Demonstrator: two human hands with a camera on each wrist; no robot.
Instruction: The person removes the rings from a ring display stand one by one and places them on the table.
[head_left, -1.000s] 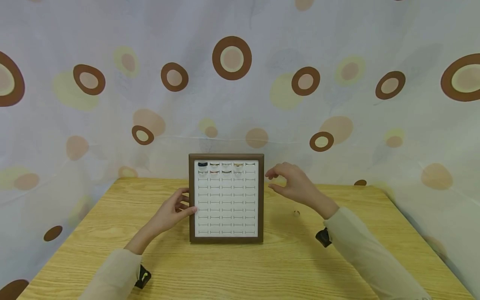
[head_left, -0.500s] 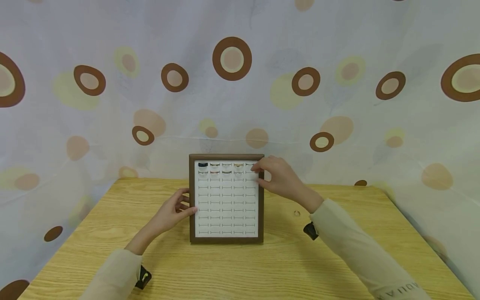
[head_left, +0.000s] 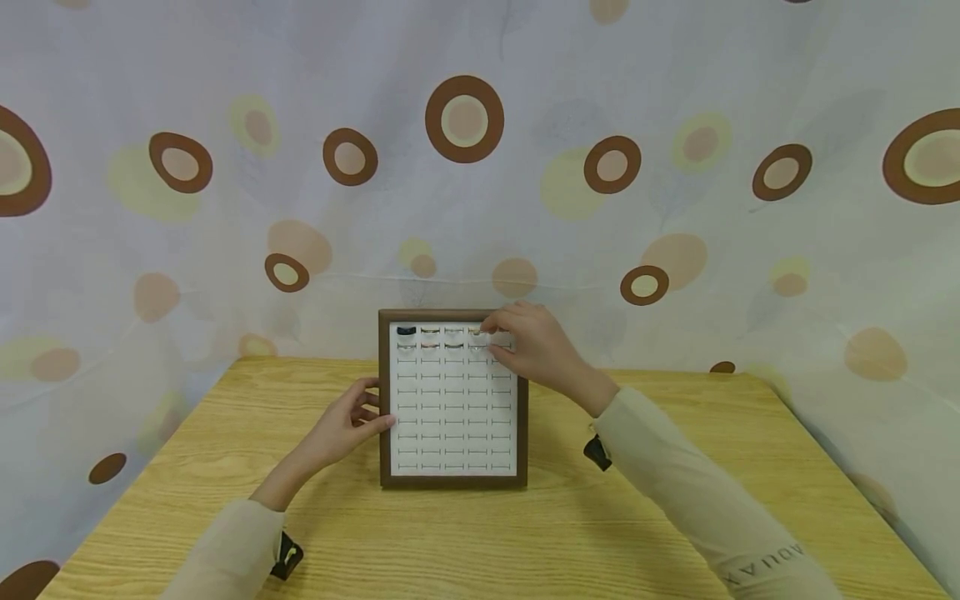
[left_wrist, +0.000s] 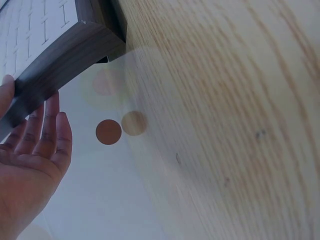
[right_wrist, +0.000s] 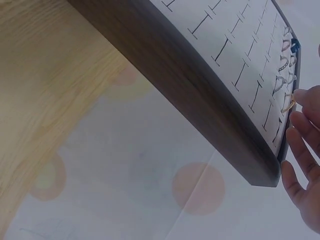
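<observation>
A ring display board (head_left: 454, 417) with a brown frame and a white slotted face stands upright on the table. My left hand (head_left: 341, 429) holds its left edge, thumb on the front and fingers behind, as the left wrist view shows. Two rows of rings sit at the top, among them a dark blue ring (right_wrist: 295, 46). At the upper right of the board, my right hand (head_left: 540, 350) has its index fingertip at a gold ring (right_wrist: 288, 103) in the top row. Thumb and index look apart in the head view; the other fingers are spread.
The wooden table (head_left: 450, 542) extends around the board. A patterned curtain (head_left: 465, 217) hangs behind and at both sides. Black straps (head_left: 597, 454) hang below the sleeves. The spot just beyond the right cuff is mostly hidden.
My right hand has moved left, from beside the board to over its top rows. A ring lying on the table at the right is now largely covered by the right cuff. The left hand keeps its place.
</observation>
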